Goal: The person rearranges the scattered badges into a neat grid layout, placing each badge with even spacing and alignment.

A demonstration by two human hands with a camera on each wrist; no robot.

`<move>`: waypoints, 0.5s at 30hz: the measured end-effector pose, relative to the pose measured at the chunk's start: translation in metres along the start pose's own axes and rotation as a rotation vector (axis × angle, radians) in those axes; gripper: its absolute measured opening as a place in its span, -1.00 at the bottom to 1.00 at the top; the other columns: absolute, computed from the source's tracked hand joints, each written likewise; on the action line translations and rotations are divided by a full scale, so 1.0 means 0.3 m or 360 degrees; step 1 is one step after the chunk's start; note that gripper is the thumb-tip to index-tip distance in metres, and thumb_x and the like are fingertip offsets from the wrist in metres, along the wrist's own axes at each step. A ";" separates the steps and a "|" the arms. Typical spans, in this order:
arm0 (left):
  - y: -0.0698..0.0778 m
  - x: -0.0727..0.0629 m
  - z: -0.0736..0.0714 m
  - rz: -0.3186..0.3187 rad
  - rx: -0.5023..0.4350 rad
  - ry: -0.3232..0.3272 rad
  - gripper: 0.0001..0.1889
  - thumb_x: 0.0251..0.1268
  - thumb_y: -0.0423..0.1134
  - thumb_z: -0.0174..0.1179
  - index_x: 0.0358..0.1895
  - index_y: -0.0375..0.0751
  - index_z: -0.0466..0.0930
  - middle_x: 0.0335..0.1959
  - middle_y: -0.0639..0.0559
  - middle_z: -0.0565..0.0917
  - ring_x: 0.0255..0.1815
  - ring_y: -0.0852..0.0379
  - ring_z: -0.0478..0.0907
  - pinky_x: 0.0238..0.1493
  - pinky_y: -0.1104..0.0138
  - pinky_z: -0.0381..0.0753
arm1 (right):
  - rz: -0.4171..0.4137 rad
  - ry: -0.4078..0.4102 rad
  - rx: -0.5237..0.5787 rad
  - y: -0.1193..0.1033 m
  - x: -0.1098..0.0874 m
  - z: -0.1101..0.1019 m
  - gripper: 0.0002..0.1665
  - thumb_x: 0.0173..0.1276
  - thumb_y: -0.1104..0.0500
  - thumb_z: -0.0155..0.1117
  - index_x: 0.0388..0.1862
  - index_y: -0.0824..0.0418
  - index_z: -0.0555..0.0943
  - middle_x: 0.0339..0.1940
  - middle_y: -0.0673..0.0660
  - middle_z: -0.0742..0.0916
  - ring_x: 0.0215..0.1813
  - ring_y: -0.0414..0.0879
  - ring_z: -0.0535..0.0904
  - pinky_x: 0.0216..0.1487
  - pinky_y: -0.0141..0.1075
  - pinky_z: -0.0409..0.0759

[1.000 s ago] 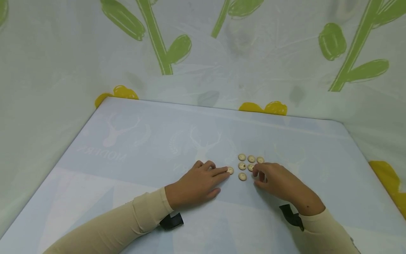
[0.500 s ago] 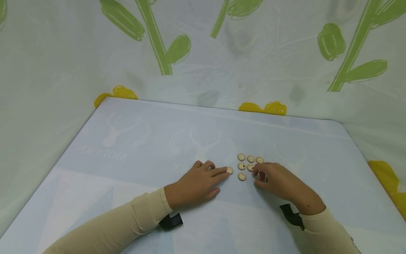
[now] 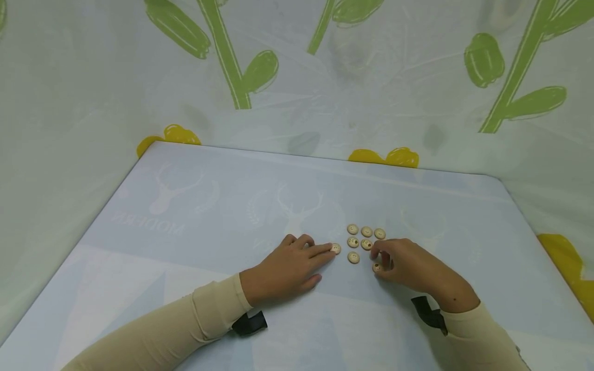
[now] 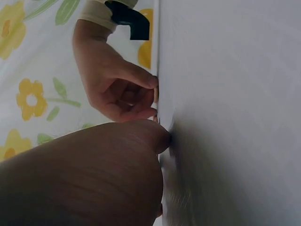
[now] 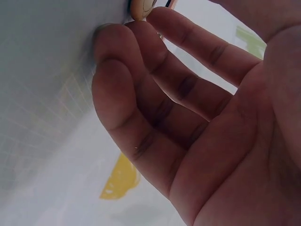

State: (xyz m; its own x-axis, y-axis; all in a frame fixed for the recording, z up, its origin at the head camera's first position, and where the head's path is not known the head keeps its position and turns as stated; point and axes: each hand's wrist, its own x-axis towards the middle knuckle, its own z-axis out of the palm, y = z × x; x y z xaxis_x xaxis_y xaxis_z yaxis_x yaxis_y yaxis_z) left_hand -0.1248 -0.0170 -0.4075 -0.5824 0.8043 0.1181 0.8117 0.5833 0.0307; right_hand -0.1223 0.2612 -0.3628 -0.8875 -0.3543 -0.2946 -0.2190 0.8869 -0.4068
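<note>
Several pale round wooden buttons (image 3: 352,229) lie grouped on the table, some with a dark spot. My left hand (image 3: 289,269) rests flat at their left, its extended fingertips touching the edge of a separate button (image 3: 336,249). My right hand (image 3: 408,265) is curled at the right of the group, low over the tabletop. One dark-spotted button (image 3: 376,267) shows between its thumb and index finger. In the right wrist view that button (image 5: 142,8) sits at the fingertips of the right hand (image 5: 188,103), partly cut off. The left wrist view shows the thumb tip close to the tabletop.
The table (image 3: 223,190) has a pale blue cover with deer-head prints. A white wall sheet (image 3: 297,103) with green stems and yellow flowers hangs along its back and sides. Black straps (image 3: 249,323) are at both wrists, below beige sleeves.
A dark-spotted button has come into sight between my right thumb and index finger, where it was hidden before. The right hand has shifted slightly; my left hand stays still.
</note>
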 end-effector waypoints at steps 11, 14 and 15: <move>-0.001 0.000 0.003 0.0002 0.0005 -0.0004 -0.43 0.50 0.06 0.05 0.51 0.09 0.30 0.47 0.21 0.42 0.25 0.13 0.43 0.08 0.16 0.47 | -0.0037 0.0033 -0.0038 0.001 0.012 0.014 -0.84 0.19 0.25 0.47 -0.29 0.09 0.65 -0.47 -0.07 0.60 -0.36 -0.19 0.46 -0.33 -0.34 0.47; -0.002 -0.001 0.004 0.0004 0.0003 0.0004 -0.43 0.50 0.06 0.05 0.51 0.09 0.30 0.47 0.21 0.42 0.24 0.13 0.44 0.07 0.17 0.47 | -0.0071 0.0056 -0.0051 0.001 0.014 0.019 -0.87 0.22 0.23 0.45 -0.31 0.08 0.65 -0.47 -0.09 0.60 -0.36 -0.21 0.45 -0.32 -0.33 0.46; -0.001 -0.002 0.004 0.0004 0.0002 0.0004 -0.43 0.50 0.06 0.05 0.51 0.09 0.30 0.47 0.21 0.42 0.24 0.13 0.44 0.07 0.17 0.47 | -0.0088 0.0065 -0.0056 0.001 0.015 0.020 -0.88 0.23 0.23 0.44 -0.31 0.07 0.65 -0.47 -0.10 0.60 -0.36 -0.22 0.45 -0.32 -0.32 0.46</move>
State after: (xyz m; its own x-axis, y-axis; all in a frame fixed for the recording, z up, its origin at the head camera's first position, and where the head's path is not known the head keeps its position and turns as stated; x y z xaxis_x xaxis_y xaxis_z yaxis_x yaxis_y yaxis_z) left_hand -0.1249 -0.0175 -0.4089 -0.5801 0.8056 0.1204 0.8132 0.5812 0.0293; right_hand -0.1240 0.2581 -0.3695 -0.8893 -0.3914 -0.2367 -0.2817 0.8764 -0.3906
